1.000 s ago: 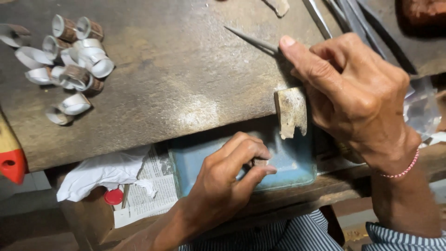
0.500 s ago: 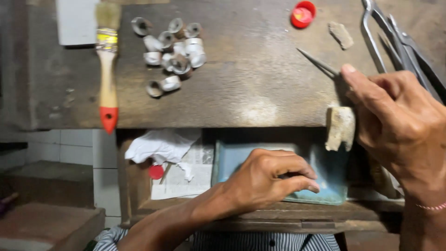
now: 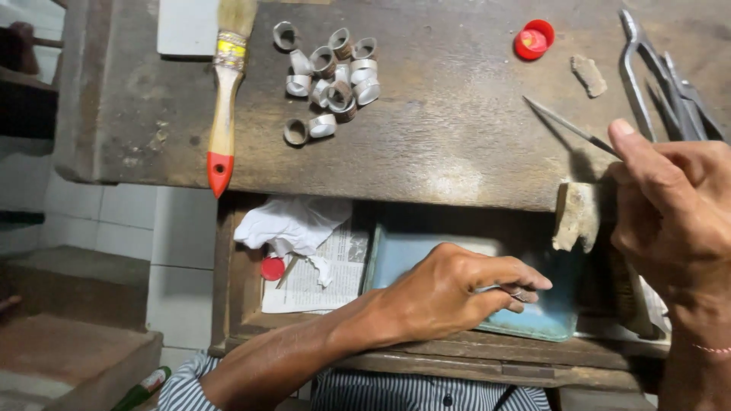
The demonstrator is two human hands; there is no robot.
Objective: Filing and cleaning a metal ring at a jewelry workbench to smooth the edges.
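Head view: left hand (image 3: 457, 293) pinched on a small metal ring (image 3: 518, 291) over the blue tray (image 3: 544, 320), near side. Right hand (image 3: 670, 205) closed around a thin pointed tool (image 3: 567, 125). Far left on the counter (image 3: 457, 152), a pile of rings (image 3: 331, 72) beside a brush (image 3: 225, 99). Appears midway: one ring in hand, many waiting.

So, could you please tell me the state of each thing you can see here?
Left hand: pinching a small ring over the blue tray.
Right hand: gripping a thin file, tip raised above the bench.
Rings: loose heap on the bench.
Brush: lying flat, untouched.
Red cap: lying open side up.
Pliers: lying on the bench.
Cloth: crumpled on newspaper.
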